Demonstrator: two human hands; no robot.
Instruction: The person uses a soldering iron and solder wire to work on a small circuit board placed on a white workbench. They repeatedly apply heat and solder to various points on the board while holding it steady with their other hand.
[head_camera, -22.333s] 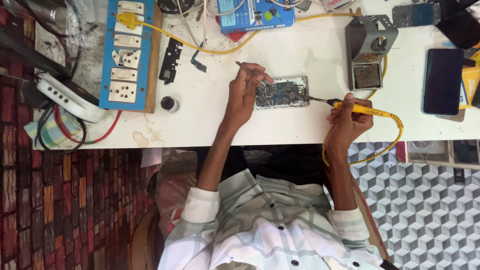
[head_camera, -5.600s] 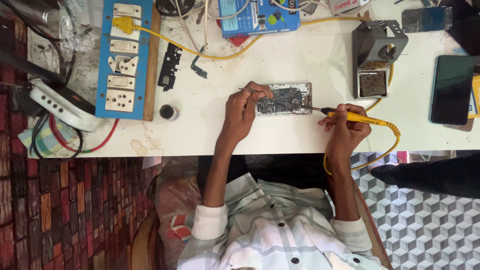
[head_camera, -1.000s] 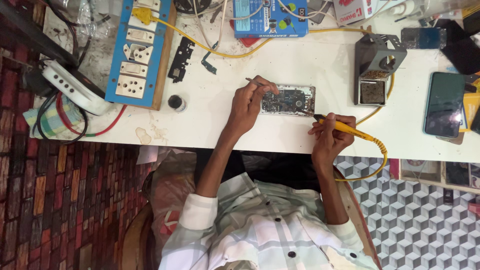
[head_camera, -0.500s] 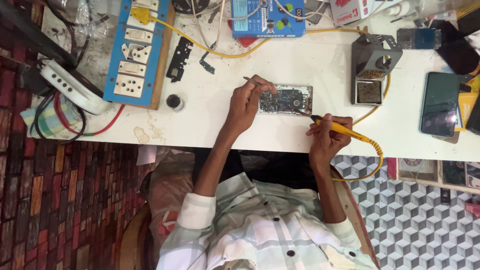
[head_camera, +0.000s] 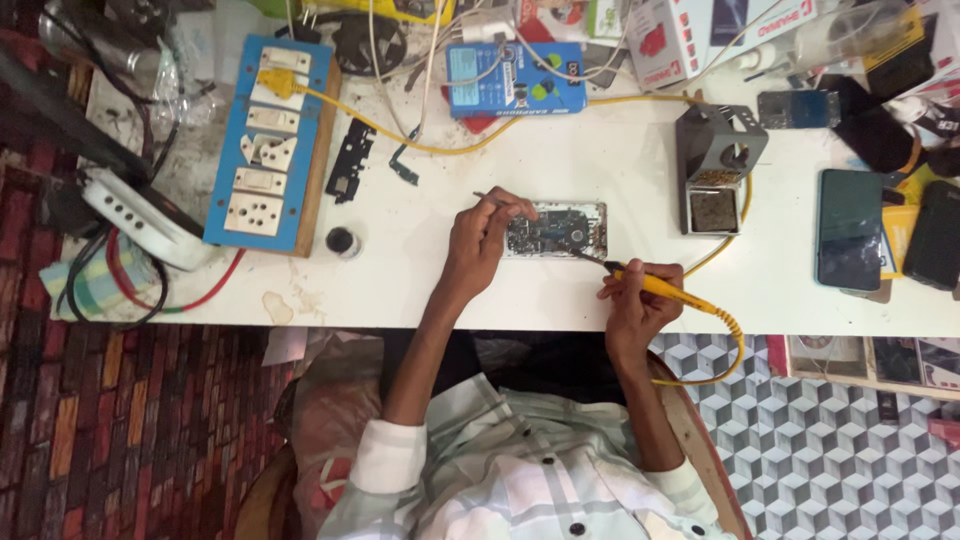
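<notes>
Right hand: the right hand (head_camera: 638, 300) is curling its fingers (head_camera: 622, 287) tightly round a yellow soldering iron (head_camera: 668, 291), gripping it like a pen, with no gap showing between fingers and handle.
Soldering iron: it is slanting away from the right fingers toward the opened phone (head_camera: 556, 230), its dark tip reaching the phone's near right corner; whether the tip is touching the board cannot be told.
Cord: a yellow cord (head_camera: 728, 345) is looping out behind the right hand, past the table edge and back up.
Left hand: the left hand (head_camera: 478, 240) is resting on the table (head_camera: 560, 290) just beside the phone's left end, its fingers (head_camera: 505, 215) bending together and pinching a thin tool (head_camera: 484, 197), which is sticking out to the left of the fingertips.
Opened phone: it is lying flat between the two hands, touching the left fingertips, its circuit board facing up.
Small black cap: a round black cap (head_camera: 341, 241) is sitting well to the left of the left fingers.
Iron stand: a grey metal stand (head_camera: 718, 165) is standing beyond the right fingers, further up the table.
Dark phones: two dark phones (head_camera: 850, 243) are lying well to the right of the right hand.
Socket board: a blue socket board (head_camera: 268, 140) is lying far to the left, beyond the left fingers.
Blue box: a blue box (head_camera: 516, 78) is sitting at the far edge, beyond the opened phone.
</notes>
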